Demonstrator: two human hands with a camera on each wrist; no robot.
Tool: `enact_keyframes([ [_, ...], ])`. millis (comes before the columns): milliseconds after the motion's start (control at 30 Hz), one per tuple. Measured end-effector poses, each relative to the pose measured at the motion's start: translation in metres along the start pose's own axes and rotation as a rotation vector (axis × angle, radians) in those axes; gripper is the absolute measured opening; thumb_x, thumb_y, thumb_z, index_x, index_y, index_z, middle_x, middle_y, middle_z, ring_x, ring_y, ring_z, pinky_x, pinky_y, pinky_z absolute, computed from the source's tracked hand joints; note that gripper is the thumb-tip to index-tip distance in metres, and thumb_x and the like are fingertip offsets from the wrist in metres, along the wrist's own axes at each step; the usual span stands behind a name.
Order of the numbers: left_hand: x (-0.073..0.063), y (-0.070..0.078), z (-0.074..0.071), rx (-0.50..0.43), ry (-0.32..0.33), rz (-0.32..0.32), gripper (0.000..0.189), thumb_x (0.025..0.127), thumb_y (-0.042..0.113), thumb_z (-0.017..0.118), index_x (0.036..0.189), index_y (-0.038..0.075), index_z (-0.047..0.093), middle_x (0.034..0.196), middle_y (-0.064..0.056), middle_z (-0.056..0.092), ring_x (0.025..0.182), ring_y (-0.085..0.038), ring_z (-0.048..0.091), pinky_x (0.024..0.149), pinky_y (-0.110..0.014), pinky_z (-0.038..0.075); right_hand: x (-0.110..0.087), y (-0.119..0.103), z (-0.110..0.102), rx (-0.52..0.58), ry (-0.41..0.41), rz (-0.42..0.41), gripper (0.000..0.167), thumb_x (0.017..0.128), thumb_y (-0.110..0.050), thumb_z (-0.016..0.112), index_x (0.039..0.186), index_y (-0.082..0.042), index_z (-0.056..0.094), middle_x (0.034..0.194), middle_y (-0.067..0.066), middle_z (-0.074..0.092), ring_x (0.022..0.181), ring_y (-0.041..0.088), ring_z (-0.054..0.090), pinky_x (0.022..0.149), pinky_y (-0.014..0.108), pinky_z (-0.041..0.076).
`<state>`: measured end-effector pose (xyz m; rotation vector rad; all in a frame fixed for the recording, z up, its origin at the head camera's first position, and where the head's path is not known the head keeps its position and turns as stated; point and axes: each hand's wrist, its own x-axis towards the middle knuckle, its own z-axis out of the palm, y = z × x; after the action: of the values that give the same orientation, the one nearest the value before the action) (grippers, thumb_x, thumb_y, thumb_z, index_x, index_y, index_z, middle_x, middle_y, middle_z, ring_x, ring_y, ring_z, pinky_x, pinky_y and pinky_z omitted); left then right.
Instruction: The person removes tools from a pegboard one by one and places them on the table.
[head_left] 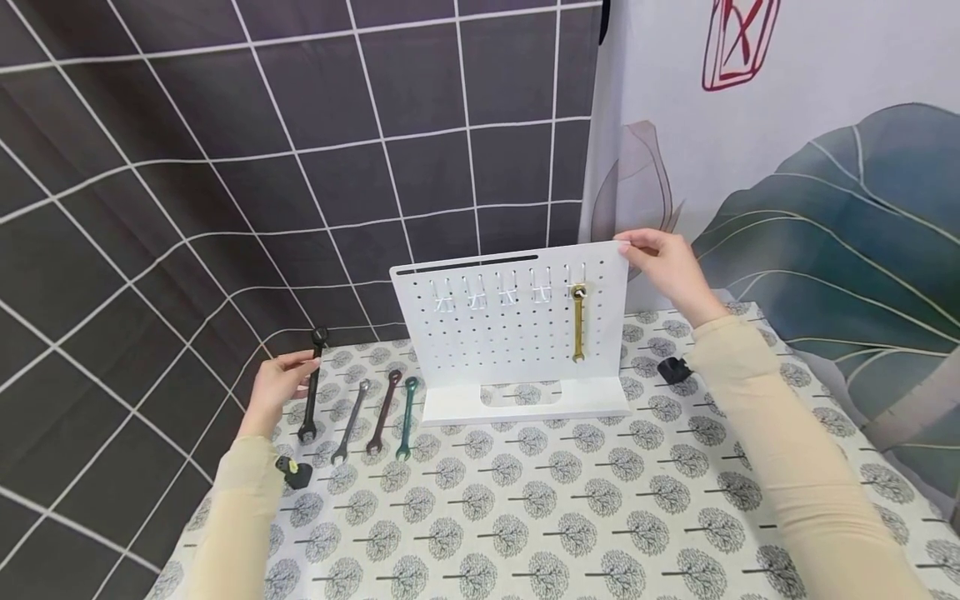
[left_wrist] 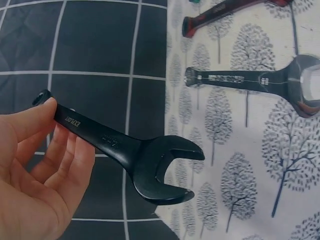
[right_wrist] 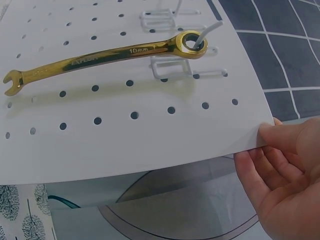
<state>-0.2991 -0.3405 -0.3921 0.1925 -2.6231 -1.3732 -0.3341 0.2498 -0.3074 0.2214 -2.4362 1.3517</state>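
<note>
My left hand (head_left: 279, 387) pinches a black combination wrench (left_wrist: 107, 141) near its ring end, with the open jaw pointing away from the palm in the left wrist view. At the pegboard's upper right corner, my right hand (head_left: 667, 265) grips the edge between thumb and fingers. The white pegboard (head_left: 510, 350) stands upright on its base. From its rightmost hook hangs a gold wrench (head_left: 578, 325) marked 10mm, its ring end over the peg (right_wrist: 206, 34). Lying between the left hand and the board are a grey wrench (head_left: 350, 422), a dark red wrench (head_left: 384, 412) and a green wrench (head_left: 407, 419).
Several white wire hooks (head_left: 477, 292) line the board's upper part, left of the gold wrench. A tree-print cloth (head_left: 517, 492) covers the table. Dark grid-patterned fabric (head_left: 330, 167) hangs behind and to the left; a white curtain with leaf shapes (head_left: 825, 233) hangs at right.
</note>
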Motion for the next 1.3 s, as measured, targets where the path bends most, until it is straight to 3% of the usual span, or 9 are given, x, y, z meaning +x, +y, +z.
enact_keyframes([
  [100, 0.001, -0.004, 0.004, -0.005, -0.006, -0.009, 0.043, 0.102, 0.02, 0.061, 0.136, -0.006, 0.058, 0.124, -0.022, 0.062, 0.073, -0.004, 0.058, 0.067, -0.02, 0.059, 0.0, 0.001, 0.0, -0.003, 0.001, -0.001, 0.037, 0.102, -0.029, 0.062, 0.13, -0.005, 0.065, 0.127, 0.017, 0.067, 0.096, 0.005, 0.063, 0.088, 0.025, 0.049],
  [333, 0.004, -0.013, 0.011, 0.004, -0.035, -0.058, 0.045, 0.101, 0.019, 0.062, 0.136, -0.008, 0.056, 0.103, -0.014, 0.067, 0.07, -0.004, 0.057, 0.064, -0.021, 0.059, -0.001, 0.001, 0.001, -0.002, 0.002, -0.002, 0.037, 0.102, -0.03, 0.063, 0.13, -0.005, 0.065, 0.126, 0.017, 0.068, 0.096, 0.005, 0.063, 0.088, 0.025, 0.049],
  [567, 0.003, -0.021, 0.018, 0.027, -0.077, -0.061, 0.045, 0.102, 0.019, 0.06, 0.136, -0.01, 0.054, 0.125, -0.03, 0.06, 0.072, -0.006, 0.058, 0.068, -0.027, 0.061, -0.001, 0.001, 0.0, 0.001, 0.003, 0.002, 0.037, 0.102, -0.03, 0.062, 0.13, -0.006, 0.065, 0.127, 0.017, 0.067, 0.098, 0.008, 0.063, 0.088, 0.026, 0.049],
  [733, 0.003, -0.024, 0.022, 0.031, -0.095, -0.071, 0.044, 0.102, 0.019, 0.059, 0.136, -0.009, 0.054, 0.123, -0.027, 0.06, 0.073, -0.009, 0.058, 0.065, -0.023, 0.059, -0.001, 0.003, 0.0, 0.005, 0.015, -0.021, 0.036, 0.102, -0.028, 0.063, 0.128, -0.004, 0.066, 0.124, 0.017, 0.069, 0.093, 0.004, 0.063, 0.084, 0.021, 0.05],
  [1000, 0.003, -0.033, 0.029, 0.071, -0.12, -0.109, 0.046, 0.101, 0.022, 0.06, 0.137, -0.006, 0.055, 0.129, -0.027, 0.058, 0.076, -0.012, 0.059, 0.072, -0.033, 0.06, 0.0, 0.006, 0.001, 0.01, 0.02, -0.037, 0.034, 0.102, -0.026, 0.063, 0.127, -0.003, 0.067, 0.12, 0.018, 0.07, 0.087, 0.001, 0.063, 0.08, 0.019, 0.051],
  [1200, 0.003, -0.035, 0.034, 0.082, -0.108, -0.107, 0.043, 0.101, 0.02, 0.061, 0.134, -0.007, 0.058, 0.133, -0.027, 0.056, 0.074, -0.012, 0.057, 0.063, -0.026, 0.057, 0.0, 0.005, 0.001, 0.014, 0.012, -0.024, 0.035, 0.102, -0.027, 0.062, 0.128, -0.004, 0.066, 0.122, 0.018, 0.069, 0.09, 0.003, 0.063, 0.083, 0.02, 0.05],
  [1300, 0.005, -0.036, 0.037, 0.077, -0.108, -0.107, 0.042, 0.1, 0.019, 0.061, 0.132, -0.009, 0.058, 0.124, -0.024, 0.058, 0.071, -0.013, 0.056, 0.06, -0.025, 0.056, 0.0, 0.005, 0.001, 0.014, 0.007, -0.021, 0.036, 0.102, -0.029, 0.063, 0.129, -0.005, 0.066, 0.123, 0.017, 0.069, 0.093, 0.004, 0.064, 0.084, 0.021, 0.05],
])
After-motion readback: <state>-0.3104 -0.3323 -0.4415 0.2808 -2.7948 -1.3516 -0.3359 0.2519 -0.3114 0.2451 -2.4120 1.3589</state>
